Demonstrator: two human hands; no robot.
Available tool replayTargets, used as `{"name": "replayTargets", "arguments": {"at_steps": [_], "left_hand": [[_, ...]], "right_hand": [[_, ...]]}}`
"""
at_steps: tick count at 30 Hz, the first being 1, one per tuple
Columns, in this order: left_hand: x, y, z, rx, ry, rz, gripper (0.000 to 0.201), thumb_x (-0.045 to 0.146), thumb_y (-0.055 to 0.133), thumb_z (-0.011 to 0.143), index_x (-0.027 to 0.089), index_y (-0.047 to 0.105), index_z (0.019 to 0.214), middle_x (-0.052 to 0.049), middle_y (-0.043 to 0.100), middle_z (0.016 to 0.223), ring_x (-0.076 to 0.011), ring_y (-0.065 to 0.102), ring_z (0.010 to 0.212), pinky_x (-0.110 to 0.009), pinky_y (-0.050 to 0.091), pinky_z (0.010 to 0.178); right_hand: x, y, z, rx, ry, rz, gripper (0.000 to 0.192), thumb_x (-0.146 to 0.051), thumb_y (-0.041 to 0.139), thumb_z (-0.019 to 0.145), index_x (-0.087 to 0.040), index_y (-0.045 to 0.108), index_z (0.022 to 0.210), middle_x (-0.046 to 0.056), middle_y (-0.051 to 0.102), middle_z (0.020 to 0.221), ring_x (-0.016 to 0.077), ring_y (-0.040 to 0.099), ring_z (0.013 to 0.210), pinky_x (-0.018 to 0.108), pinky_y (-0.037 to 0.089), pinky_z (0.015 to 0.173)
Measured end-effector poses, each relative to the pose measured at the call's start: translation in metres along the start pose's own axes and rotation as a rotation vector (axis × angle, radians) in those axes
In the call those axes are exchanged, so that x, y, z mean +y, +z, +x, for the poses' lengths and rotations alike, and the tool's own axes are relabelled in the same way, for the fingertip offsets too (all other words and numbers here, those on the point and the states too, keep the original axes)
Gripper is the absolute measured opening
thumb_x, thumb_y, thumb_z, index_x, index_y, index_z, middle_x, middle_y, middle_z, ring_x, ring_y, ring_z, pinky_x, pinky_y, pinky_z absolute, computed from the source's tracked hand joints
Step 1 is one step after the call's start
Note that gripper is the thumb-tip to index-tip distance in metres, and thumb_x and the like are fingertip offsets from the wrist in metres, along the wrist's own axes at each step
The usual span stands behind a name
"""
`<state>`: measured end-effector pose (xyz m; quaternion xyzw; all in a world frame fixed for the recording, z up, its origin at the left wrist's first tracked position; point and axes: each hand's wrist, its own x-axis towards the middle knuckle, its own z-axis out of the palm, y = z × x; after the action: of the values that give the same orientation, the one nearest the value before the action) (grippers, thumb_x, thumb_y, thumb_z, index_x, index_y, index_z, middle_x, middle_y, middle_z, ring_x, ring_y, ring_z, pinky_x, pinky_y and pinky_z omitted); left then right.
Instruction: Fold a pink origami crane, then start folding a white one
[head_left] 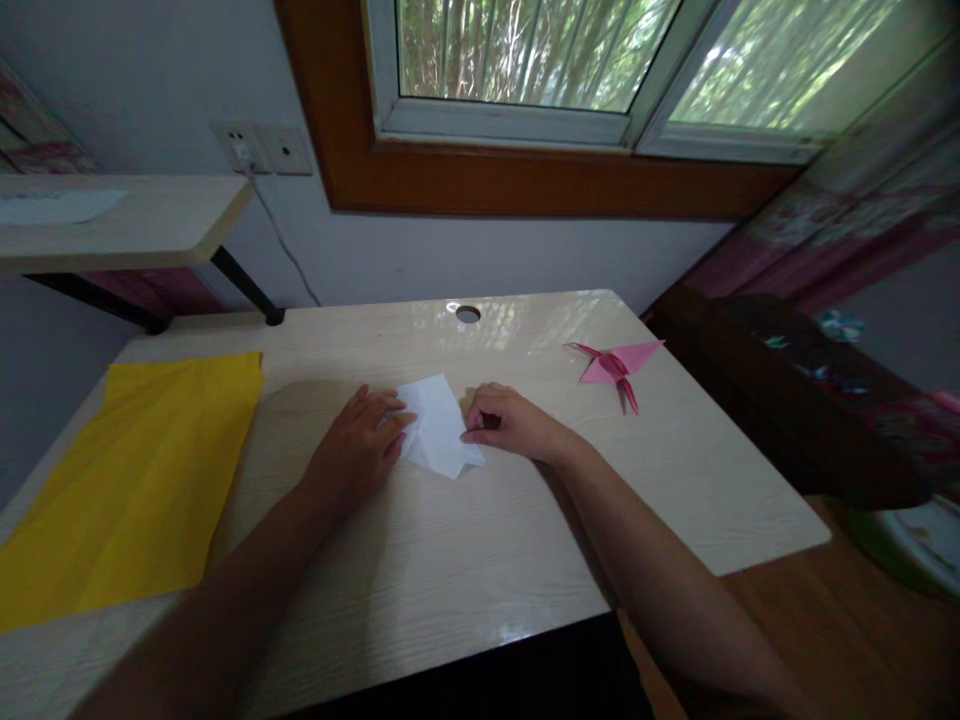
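Just above the middle of the frame I see the white folded paper point(437, 427) lying flat on the pale wooden desk point(480, 540). My left hand point(360, 440) rests palm-down on its left edge, fingers together and spread flat over the sheet, pinning it rather than gripping. My right hand point(506, 420) sits at the paper's right edge with thumb and forefinger drawn together in a pinch at the lower right corner; I cannot tell for certain whether paper is caught between them.

I judge the sheet to be very light, thin and limp where unfolded, a little stiffer along its creases (it would slide easily on this glossy top). Best held by pressing flat with one hand and taking a corner or folded edge with the other.

There is open desk below the hands, down to the near edge at the bottom of the frame. The yellow sheet point(135, 480) lies well apart at lower left, the pink folded crane point(616, 365) well apart at right, near the desk's right edge. The cable hole point(468, 314) sits above.
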<state>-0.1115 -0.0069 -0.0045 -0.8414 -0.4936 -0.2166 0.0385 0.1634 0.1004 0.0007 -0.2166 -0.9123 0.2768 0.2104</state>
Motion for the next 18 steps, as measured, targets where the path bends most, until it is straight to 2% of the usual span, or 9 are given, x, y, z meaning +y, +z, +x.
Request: {"name": "replayTargets", "arguments": {"at_steps": [3,5,8,12,15,18], "left_hand": [[0.009,0.005,0.0,-0.105,0.152,-0.108,0.034,0.018,0.052,0.097,0.024,0.064,0.129,-0.009,0.06,0.139,-0.0255,0.047,0.14,-0.051,0.035,0.12],[0.012,0.009,-0.001,-0.181,0.228,-0.148,0.035,0.025,0.054,0.098,0.026,0.062,0.133,-0.008,0.057,0.146,-0.0258,0.044,0.143,-0.051,0.035,0.121],[0.01,0.014,-0.003,-0.213,0.21,-0.137,0.039,0.03,0.054,0.099,0.028,0.059,0.137,-0.009,0.053,0.15,-0.0281,0.04,0.146,-0.056,0.031,0.122],[0.001,0.015,-0.004,-0.217,0.124,-0.13,0.042,0.032,0.053,0.1,0.028,0.055,0.142,-0.01,0.05,0.153,-0.0293,0.036,0.148,-0.06,0.028,0.121],[-0.001,0.013,-0.005,-0.211,0.087,-0.13,0.042,0.033,0.051,0.1,0.026,0.056,0.142,-0.011,0.048,0.154,-0.0301,0.036,0.148,-0.06,0.028,0.121],[0.0,0.012,-0.004,-0.224,0.087,-0.126,0.039,0.033,0.051,0.1,0.028,0.059,0.139,-0.01,0.05,0.153,-0.0315,0.036,0.148,-0.062,0.026,0.121]], "right_hand": [[-0.003,0.005,0.003,-0.019,-0.041,0.03,0.012,-0.029,0.075,0.087,-0.018,0.07,0.085,0.003,0.065,0.079,0.0174,0.057,0.079,0.031,0.044,0.078],[-0.005,0.005,0.004,-0.048,-0.066,0.066,0.007,-0.026,0.07,0.091,-0.02,0.074,0.09,0.004,0.066,0.084,0.0175,0.059,0.083,0.032,0.046,0.081],[-0.009,0.0,0.001,-0.095,-0.063,0.16,0.011,-0.023,0.066,0.094,-0.021,0.077,0.095,0.005,0.066,0.089,0.0172,0.06,0.088,0.032,0.048,0.083],[-0.009,-0.006,-0.003,-0.201,-0.039,0.246,0.014,-0.027,0.071,0.09,-0.023,0.078,0.102,0.005,0.064,0.096,0.0173,0.06,0.094,0.032,0.05,0.088],[-0.007,-0.002,-0.003,-0.164,-0.034,0.19,0.024,-0.027,0.079,0.083,-0.022,0.076,0.106,0.006,0.063,0.1,0.0187,0.06,0.097,0.033,0.05,0.09],[-0.005,0.005,0.0,-0.112,-0.046,0.146,0.011,-0.024,0.074,0.087,-0.02,0.076,0.098,0.006,0.063,0.095,0.0181,0.06,0.092,0.033,0.05,0.086]]}}
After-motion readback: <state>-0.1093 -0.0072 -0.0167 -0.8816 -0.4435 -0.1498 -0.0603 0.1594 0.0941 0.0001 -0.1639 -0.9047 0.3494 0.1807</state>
